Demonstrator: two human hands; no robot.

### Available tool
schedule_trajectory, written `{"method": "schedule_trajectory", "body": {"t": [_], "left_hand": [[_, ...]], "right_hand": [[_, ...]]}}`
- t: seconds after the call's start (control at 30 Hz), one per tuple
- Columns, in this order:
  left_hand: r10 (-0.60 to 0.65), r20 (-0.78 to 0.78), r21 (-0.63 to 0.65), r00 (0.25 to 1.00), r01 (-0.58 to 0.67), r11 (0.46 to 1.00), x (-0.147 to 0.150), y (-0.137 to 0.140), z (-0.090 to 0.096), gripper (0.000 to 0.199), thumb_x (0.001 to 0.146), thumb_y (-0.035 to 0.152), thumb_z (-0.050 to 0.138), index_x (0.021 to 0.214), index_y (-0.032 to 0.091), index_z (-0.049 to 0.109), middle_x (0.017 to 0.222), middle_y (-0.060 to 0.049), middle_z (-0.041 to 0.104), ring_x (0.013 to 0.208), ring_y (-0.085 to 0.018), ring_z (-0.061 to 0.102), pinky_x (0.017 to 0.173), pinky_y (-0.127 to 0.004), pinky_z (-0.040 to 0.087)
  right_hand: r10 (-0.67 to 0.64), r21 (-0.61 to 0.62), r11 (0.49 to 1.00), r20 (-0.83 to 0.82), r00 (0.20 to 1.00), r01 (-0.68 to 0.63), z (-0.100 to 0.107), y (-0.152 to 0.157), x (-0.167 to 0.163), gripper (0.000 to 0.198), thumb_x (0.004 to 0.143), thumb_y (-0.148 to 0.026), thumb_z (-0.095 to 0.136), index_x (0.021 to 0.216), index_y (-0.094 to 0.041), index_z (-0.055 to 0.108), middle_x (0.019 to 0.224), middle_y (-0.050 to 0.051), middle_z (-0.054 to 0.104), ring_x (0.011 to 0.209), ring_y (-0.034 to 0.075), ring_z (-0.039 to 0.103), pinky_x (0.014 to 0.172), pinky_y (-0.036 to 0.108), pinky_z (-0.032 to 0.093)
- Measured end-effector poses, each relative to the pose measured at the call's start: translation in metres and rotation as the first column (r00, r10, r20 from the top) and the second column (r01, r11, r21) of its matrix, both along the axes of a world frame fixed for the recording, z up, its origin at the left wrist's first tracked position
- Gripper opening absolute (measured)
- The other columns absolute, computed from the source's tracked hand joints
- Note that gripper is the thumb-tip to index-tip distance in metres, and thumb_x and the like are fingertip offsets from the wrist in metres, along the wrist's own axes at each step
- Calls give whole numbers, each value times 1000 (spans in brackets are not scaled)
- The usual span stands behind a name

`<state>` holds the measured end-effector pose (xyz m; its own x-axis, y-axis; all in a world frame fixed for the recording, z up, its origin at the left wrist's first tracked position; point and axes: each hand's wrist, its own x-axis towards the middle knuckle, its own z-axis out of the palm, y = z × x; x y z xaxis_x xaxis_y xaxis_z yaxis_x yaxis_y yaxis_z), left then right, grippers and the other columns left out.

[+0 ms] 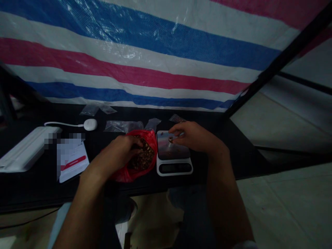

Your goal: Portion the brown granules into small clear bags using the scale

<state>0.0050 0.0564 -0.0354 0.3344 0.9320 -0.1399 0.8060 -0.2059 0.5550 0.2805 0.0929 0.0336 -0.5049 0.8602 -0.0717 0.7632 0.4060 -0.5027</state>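
Observation:
My left hand (121, 150) reaches into an open red plastic bag (153, 162). Its curled fingers touch a heap of small brown and gold-coloured pieces (142, 159), and what lies between the fingertips is hidden. To the right of the bag stands a white digital scale (175, 168) with a shiny, reflective top plate. Over that plate, my right hand (190, 136) has a small shiny piece (170, 139) at its fingertips; the exact kind is too small to tell. A few tiny pieces seem to lie on the plate.
Clear plastic bags (120, 126) lie along the back of the black table (204, 186). At left are a long white case (31, 148), a round white device (90, 124) on a cable, and a partly blurred card (75, 160). A striped tarp (145, 69) hangs behind.

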Motion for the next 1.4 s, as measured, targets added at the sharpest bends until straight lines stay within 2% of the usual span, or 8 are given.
{"method": "schedule_trajectory", "body": {"t": [0.23,0.4,0.63,0.83,0.97,1.1,1.23,1.4], "left_hand": [[-76,62,92,995,70,993,2,3,0,27,96,25,57,110,27,80,113,-4,82,101,-25,77,88,-34,56],[-112,133,134,985,94,987,8,1,6,25,96,25,57,106,25,81,108,-3,82,95,-22,77,85,-30,57],[-181,175,257,968,132,957,22,1,11,21,97,23,61,108,23,79,107,-3,82,96,-20,76,93,-31,56],[-256,113,347,960,203,916,56,12,36,24,97,16,59,109,20,79,112,-5,82,101,-21,76,93,-30,55],[-308,41,348,951,275,896,79,25,50,28,96,13,56,105,22,81,110,-5,82,101,-22,76,91,-31,54],[-359,-28,276,933,353,894,92,33,53,29,96,14,55,97,24,82,100,-5,82,100,-24,76,89,-30,53],[-369,-37,228,929,368,902,95,34,51,28,94,14,57,97,26,82,95,-4,82,97,-22,77,85,-28,52],[-338,6,251,941,325,912,93,37,50,24,92,12,60,99,23,79,97,-4,82,93,-21,76,80,-28,50]], "right_hand": [[-19,27,999,-148,989,23,4,0,15,25,88,-7,67,108,-17,78,109,8,81,97,20,76,84,28,58],[-28,0,1000,-241,970,29,3,2,24,16,91,-13,66,103,-16,77,101,7,81,90,18,76,77,26,57],[-156,-164,974,9,988,155,-7,3,36,14,80,-15,79,93,-14,78,87,6,80,78,18,73,66,25,51],[28,-298,955,101,995,3,-21,5,24,10,79,-12,72,77,-16,80,73,2,77,66,15,66,59,23,43],[14,-211,978,80,997,3,-17,4,26,16,80,-8,66,75,-16,80,73,2,76,67,15,66,60,23,43],[-55,-99,994,-73,996,47,-8,3,37,13,85,-13,68,87,-15,81,83,4,79,75,16,70,67,24,48],[-74,-85,995,-175,982,60,-7,2,40,11,86,-16,68,88,-15,79,86,4,80,77,17,71,69,25,50],[-67,-68,996,-207,976,54,-7,3,36,13,85,-13,67,88,-15,79,86,5,80,77,17,72,71,25,51]]}}
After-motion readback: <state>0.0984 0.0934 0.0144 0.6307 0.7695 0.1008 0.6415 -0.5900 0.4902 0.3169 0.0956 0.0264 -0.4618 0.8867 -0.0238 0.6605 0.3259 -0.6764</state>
